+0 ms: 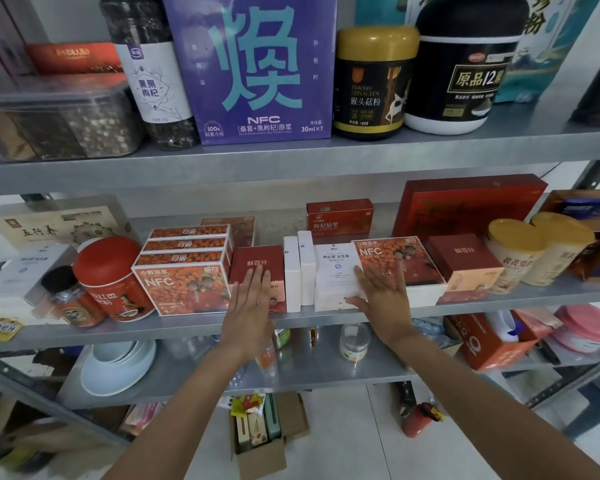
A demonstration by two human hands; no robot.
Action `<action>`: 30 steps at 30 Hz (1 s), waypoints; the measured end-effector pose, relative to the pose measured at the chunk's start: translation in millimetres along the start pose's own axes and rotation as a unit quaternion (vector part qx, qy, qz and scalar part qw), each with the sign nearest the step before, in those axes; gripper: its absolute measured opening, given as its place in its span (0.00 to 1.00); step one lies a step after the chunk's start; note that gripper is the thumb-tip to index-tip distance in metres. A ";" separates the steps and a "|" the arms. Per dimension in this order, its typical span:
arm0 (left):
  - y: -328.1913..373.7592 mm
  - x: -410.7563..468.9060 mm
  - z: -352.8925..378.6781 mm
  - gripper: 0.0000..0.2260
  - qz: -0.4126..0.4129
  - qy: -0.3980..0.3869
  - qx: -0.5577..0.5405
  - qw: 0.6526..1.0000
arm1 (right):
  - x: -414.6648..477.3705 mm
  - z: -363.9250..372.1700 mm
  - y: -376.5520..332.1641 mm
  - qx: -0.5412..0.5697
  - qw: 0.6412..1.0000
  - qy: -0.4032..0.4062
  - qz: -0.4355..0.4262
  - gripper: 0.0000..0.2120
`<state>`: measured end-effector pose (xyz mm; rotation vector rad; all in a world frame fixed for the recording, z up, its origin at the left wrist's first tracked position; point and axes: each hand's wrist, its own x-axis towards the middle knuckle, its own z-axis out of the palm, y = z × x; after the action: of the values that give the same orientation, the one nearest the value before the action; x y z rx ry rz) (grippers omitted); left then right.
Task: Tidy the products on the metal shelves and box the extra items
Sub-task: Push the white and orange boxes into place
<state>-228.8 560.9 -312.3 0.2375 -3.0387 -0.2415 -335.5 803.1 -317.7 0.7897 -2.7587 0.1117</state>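
Ctr frame: left hand [248, 308] flat on red box [257, 263], right hand [383, 294] flat across white box [333, 271] & orange box [420, 261]; row nearly tidy. Bottom: carton [262, 459] part-filled, lower shelf [194, 374] cluttered.

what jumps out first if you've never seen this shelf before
A big purple box with a huge teal character stands upright mid upper shelf. On the middle shelf below, the left hand lies flat on a dark red box and the right hand spans a white box and an orange NFC box. An open cardboard box sits on the floor.
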 end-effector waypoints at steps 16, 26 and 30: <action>95.4 2.3 -62.5 0.19 -0.140 0.035 -0.664 0.734 | -46.1 -58.8 -15.1 0.389 0.912 0.132 0.016 0.35; 115.7 0.5 -61.7 0.38 -0.084 0.037 -0.512 0.854 | -54.9 -82.4 -25.1 0.587 0.769 0.108 0.230 0.12; 133.6 -6.4 -69.5 0.40 -0.055 -0.027 -0.668 0.742 | -58.9 -83.9 -41.4 0.361 0.895 0.203 0.167 0.17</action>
<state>-235.6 681.8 -222.5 0.2490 -2.0708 -2.2100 -245.9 810.2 -253.5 0.3497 -2.3807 1.2688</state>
